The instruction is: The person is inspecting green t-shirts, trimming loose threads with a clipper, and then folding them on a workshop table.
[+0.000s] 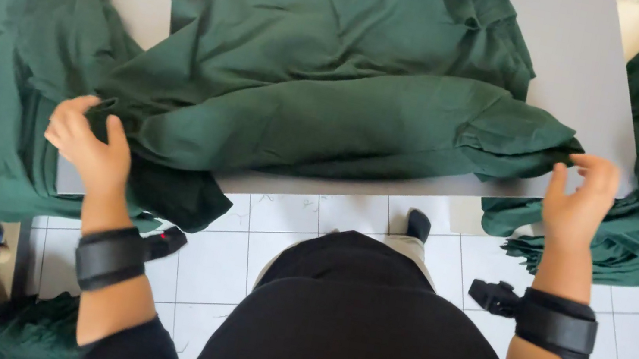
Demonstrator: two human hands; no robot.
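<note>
My left hand (85, 143) pinches the green garment's (334, 95) near-left edge; my right hand (578, 203) hovers open just off its right end. It lies lengthwise left-to-right across the grey table (574, 49).

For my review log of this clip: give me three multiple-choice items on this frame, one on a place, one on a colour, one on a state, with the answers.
1. Where does the spread green garment lie?
A. on the grey table
B. on the tiled floor
C. in a basket

2. What colour are the wrist straps?
A. white
B. black
C. red

3. How is the right hand?
A. clenched on a roll
B. flat on the floor
C. open, at the garment's edge

Answers: 1 A, the cloth covers the tabletop; 2 B, both bands are black; 3 C, the fingers are spread by the cloth's corner, while the left hand touches the other end.
</note>
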